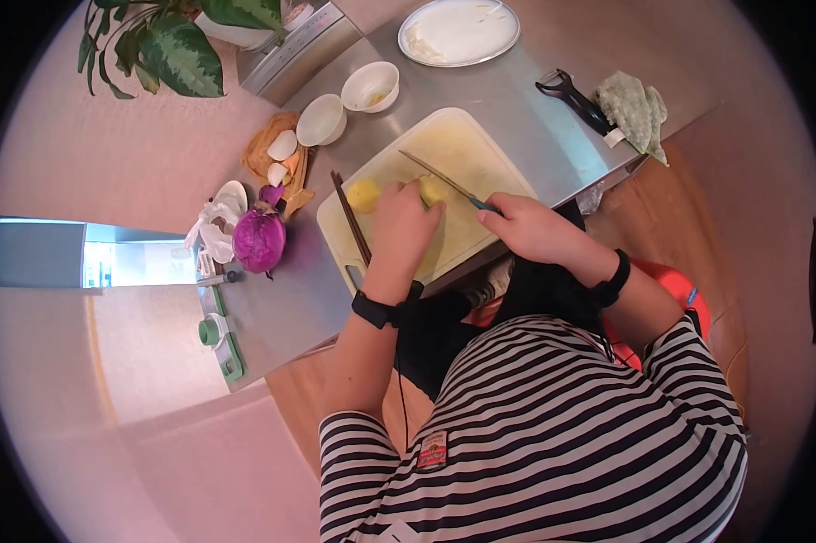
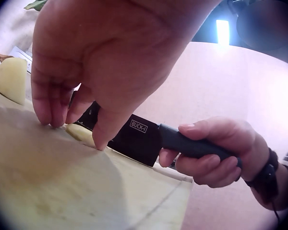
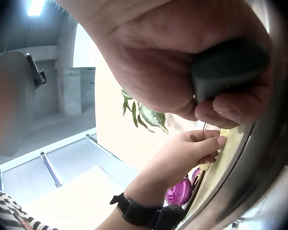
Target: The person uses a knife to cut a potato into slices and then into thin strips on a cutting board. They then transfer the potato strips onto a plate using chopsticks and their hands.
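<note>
My right hand (image 1: 536,228) grips the blue-grey handle of a kitchen knife (image 2: 143,143), whose dark blade is marked BUCK-I. The blade lies across the right part of a pale cutting board (image 1: 467,136). Fingers and thumb of my left hand (image 1: 404,226) point down and pinch a pale yellow potato piece (image 2: 80,133) on the board, right beside the blade. Part of that piece is hidden behind the fingers. Another peeled potato piece (image 1: 364,195) sits to the left of this hand. Only the butt of the knife handle (image 3: 228,67) shows in the right wrist view.
Dark chopsticks (image 1: 351,217) lie along the board's left side. Left of them are half a purple cabbage (image 1: 258,242) and food scraps. Two white bowls (image 1: 371,87) and an oval plate (image 1: 459,33) stand behind. A black peeler (image 1: 575,101) and a cloth (image 1: 631,107) lie at right.
</note>
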`<state>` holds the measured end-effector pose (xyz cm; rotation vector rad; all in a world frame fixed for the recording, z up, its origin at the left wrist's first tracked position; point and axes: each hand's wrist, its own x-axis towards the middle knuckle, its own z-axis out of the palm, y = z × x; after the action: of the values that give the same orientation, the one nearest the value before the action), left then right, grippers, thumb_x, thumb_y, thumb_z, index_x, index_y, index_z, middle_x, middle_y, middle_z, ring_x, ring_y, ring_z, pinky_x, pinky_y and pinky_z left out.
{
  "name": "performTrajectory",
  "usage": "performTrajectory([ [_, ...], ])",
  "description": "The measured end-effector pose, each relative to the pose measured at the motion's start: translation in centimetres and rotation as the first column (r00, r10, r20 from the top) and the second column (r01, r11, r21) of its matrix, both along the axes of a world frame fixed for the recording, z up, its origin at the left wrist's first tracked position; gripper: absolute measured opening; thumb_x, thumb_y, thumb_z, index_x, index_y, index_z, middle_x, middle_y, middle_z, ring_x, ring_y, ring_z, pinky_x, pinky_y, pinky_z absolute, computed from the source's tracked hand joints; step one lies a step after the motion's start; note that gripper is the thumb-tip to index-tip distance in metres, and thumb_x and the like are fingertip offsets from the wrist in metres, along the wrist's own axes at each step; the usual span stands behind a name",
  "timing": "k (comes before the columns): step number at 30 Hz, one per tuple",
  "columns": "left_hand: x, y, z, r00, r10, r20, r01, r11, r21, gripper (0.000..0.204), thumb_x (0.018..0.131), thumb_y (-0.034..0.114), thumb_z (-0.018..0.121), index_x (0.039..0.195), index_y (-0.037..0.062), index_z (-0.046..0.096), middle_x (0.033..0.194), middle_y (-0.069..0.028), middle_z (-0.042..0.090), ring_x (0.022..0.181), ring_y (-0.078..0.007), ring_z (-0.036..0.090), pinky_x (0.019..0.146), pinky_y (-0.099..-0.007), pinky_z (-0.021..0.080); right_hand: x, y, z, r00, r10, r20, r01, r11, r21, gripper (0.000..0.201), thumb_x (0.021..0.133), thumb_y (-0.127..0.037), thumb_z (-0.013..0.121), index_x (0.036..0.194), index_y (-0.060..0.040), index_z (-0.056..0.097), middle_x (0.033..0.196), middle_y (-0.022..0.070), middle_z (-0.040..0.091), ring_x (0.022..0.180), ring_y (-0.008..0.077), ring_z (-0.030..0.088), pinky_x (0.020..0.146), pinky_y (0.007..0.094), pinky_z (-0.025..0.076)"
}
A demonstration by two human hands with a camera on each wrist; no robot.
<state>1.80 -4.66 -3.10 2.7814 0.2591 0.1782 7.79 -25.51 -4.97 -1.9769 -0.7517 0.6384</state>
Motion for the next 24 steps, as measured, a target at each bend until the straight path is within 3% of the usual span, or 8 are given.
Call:
performTrajectory([
  [11,-0.1,-0.1,0.5,0.998,-0.058,0.028,0.058,0.998,0.012,0.04,0.079,0.022,0.073,0.106,-0.0066,0.066,0.098,-0.0242,0.063,0.095,-0.0408,0.06,0.085,-0.0456,0.049,-0.3,0.9,1.5,1.0,0.011,-0.019,-0.012,0.999,-0.034,0.042,0.1,-0.036,0.05,0.096,0.0046,0.06,0.082,0.0217,0.063,0.079,0.0347,0.062,0.074,0.0419,0.048],
  [14,-0.1,-0.3,0.9,0.998,-0.05,0.028,0.051,0.998,-0.032,0.039,0.08,0.024,0.072,0.105,-0.0062,0.066,0.098,-0.0247,0.062,0.094,-0.0412,0.06,0.084,-0.0461,0.049,-0.4,1.1,2.9,0.991,-0.01,-0.133,-0.005,0.993,-0.117,0.046,0.099,-0.036,0.048,0.099,0.0077,0.062,0.087,0.0257,0.065,0.087,0.0406,0.064,0.079,0.0449,0.049],
  [17,0.1,-0.3,0.7,1.0,0.01,0.01,-0.009,0.997,-0.078,0.036,0.083,0.024,0.069,0.103,-0.0058,0.066,0.097,-0.0251,0.062,0.093,-0.0414,0.061,0.083,-0.0468,0.049,-0.5,1.2,2.9,0.993,-0.012,-0.117,-0.001,0.994,-0.111,0.046,0.099,-0.036,0.048,0.101,0.008,0.062,0.088,0.0259,0.066,0.087,0.0407,0.064,0.079,0.0447,0.049],
  [24,0.4,-0.4,-0.6,0.998,0.008,0.067,-0.01,0.999,0.035,0.029,0.087,0.022,0.064,0.095,-0.0046,0.068,0.091,-0.0254,0.064,0.089,-0.0422,0.061,0.081,-0.0486,0.049,-1.3,2.2,1.4,0.999,-0.024,-0.022,0.024,0.999,0.026,0.046,0.101,-0.033,0.045,0.102,0.0096,0.062,0.091,0.0277,0.066,0.09,0.0428,0.064,0.083,0.0454,0.049],
])
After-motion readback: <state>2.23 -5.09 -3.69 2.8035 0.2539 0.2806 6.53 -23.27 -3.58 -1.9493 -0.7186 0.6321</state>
